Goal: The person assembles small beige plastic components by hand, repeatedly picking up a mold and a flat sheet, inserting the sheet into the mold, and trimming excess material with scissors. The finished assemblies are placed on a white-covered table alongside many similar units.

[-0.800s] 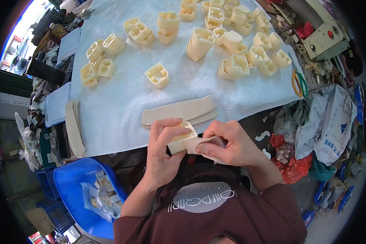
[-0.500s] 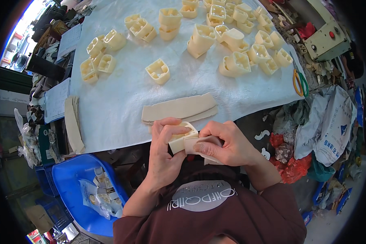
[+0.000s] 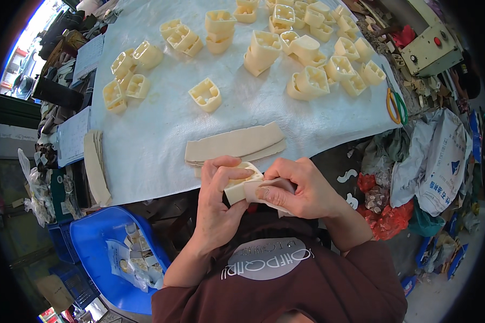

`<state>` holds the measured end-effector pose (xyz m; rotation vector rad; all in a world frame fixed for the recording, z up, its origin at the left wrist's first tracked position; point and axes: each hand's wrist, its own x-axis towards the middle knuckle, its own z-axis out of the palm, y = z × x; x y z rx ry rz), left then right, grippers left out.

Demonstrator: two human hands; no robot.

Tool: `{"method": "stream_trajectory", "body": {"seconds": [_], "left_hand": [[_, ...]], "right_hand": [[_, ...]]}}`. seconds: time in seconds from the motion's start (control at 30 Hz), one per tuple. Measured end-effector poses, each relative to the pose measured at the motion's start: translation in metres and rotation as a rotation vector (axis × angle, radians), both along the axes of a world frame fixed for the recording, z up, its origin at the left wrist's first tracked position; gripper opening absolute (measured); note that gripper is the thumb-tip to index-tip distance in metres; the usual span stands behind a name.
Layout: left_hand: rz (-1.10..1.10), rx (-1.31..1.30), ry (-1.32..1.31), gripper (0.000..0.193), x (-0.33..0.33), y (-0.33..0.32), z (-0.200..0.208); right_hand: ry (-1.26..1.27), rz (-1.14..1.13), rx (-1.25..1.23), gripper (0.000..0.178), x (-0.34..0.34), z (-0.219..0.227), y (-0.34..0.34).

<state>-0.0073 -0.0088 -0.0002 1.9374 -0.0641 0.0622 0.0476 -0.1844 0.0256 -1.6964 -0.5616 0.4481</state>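
My left hand (image 3: 215, 207) grips a cream, hollow plastic shoe heel (image 3: 235, 193), its ribbed open end turned up beneath my fingers. My right hand (image 3: 302, 188) pinches a pale beige leather-like strip (image 3: 257, 192) between thumb and fingers. One end of the strip lies against the heel's side, while the rest folds back into my right palm. Just beyond my hands, a small stack of beige strips (image 3: 234, 143) rests on the table. A single heel (image 3: 205, 95) sits farther off with its hollow side up. Fingers cover part of the held heel.
Many cream heels (image 3: 264, 46), some stacked, spread over the white-covered table (image 3: 151, 129). More strips (image 3: 95, 168) hang at its left edge. Scissors (image 3: 396, 106) lie at the right edge. A blue tub (image 3: 83, 237) stands lower left; plastic sacks (image 3: 442, 167) crowd the right.
My view has shifted slightly, so the table's things sit a little farther left. Both hands keep nearly the same grip on the heel and the strip.
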Motion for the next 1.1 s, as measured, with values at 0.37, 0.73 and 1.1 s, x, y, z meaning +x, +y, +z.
{"method": "stream_trajectory", "body": {"seconds": [0.37, 0.73, 1.1], "left_hand": [[-0.03, 0.019, -0.026, 0.043, 0.0, -0.001, 0.001], [0.042, -0.285, -0.09, 0.025, -0.001, -0.002, 0.002], [-0.04, -0.525, 0.01, 0.033, -0.001, 0.01, 0.009]], "right_hand": [[-0.141, -0.03, -0.12, 0.019, -0.001, 0.003, 0.001], [-0.397, -0.117, -0.008, 0.03, 0.006, -0.012, 0.0], [0.234, 0.154, -0.2, 0.058, -0.039, -0.028, 0.017]]}}
